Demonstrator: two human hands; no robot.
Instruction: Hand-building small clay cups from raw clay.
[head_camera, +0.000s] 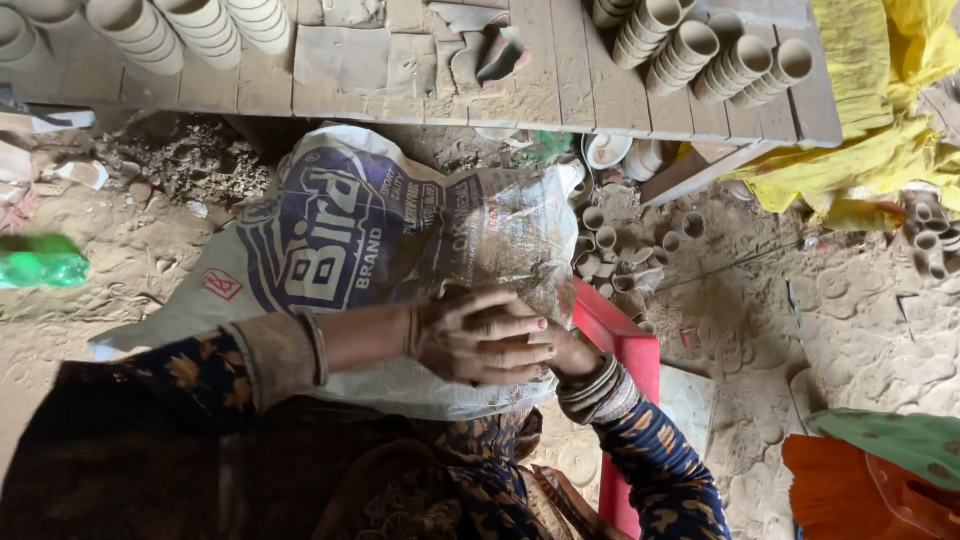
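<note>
Pottery workshop; stacked clay cups (700, 55) on dusty plank bench (540, 80)

A printed sack (370, 240) lies crumpled across the middle of the frame, spread from the centre-left down to the lower centre. It is whitish woven plastic with large dark-blue lettering and bands, and a small red square mark near its left edge.

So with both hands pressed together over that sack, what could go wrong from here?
1. The left hand covers the right hand, so what they hold is hidden; it might slip unseen.
2. Small clay cups lie loose on the ground beside the sack; shifting it could crush them.
3. Stacked cups lie near the plank's edge and might roll off.
</note>
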